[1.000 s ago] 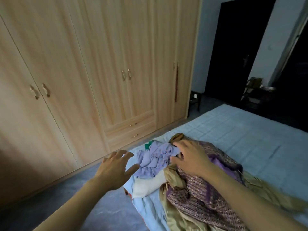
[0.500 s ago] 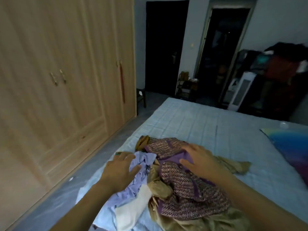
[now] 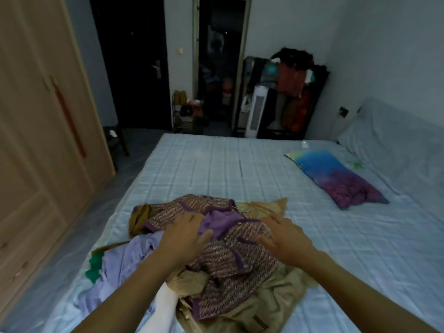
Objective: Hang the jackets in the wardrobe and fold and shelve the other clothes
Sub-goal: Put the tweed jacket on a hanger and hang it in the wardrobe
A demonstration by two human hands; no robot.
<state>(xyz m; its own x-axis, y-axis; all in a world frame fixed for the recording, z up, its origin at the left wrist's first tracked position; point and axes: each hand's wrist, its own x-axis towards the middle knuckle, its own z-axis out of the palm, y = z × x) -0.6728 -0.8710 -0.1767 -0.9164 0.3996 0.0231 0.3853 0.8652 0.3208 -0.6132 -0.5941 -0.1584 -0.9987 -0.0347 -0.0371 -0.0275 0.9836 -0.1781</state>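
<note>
Hands both on the clothes pile at the near edge of the bed. Left hand (image 3: 183, 233) lies palm down on the purple tweed jacket (image 3: 230, 258), fingers curled at the solid purple lining (image 3: 217, 222), thumb under a fold; whether it actually pinches the cloth, cannot tell. Right hand (image 3: 283, 236) lies flat on the same jacket, fingers spread, gripping nothing. Hands are apart, with the lining between them. Jacket sits on top of the pile, crumpled, partly opened. Under it a tan garment (image 3: 271, 301) spreads toward the near right and sticks out behind the jacket too. Left of the jacket a lavender garment (image 3: 120, 265) is bunched, with a bit of green cloth (image 3: 95, 267) at its left edge and a white piece (image 3: 165, 306) by the left forearm. A mustard-brown cloth (image 3: 139, 216) pokes out at the far left of the pile. Bed (image 3: 216, 169) has a pale blue quilted cover; a blue-purple pillow (image 3: 336, 179) lies well apart at right. Wardrobe (image 3: 36, 131) stands along the left wall, doors closed. Dark clothes rack (image 3: 295, 92) stands past the bed's far end.
</note>
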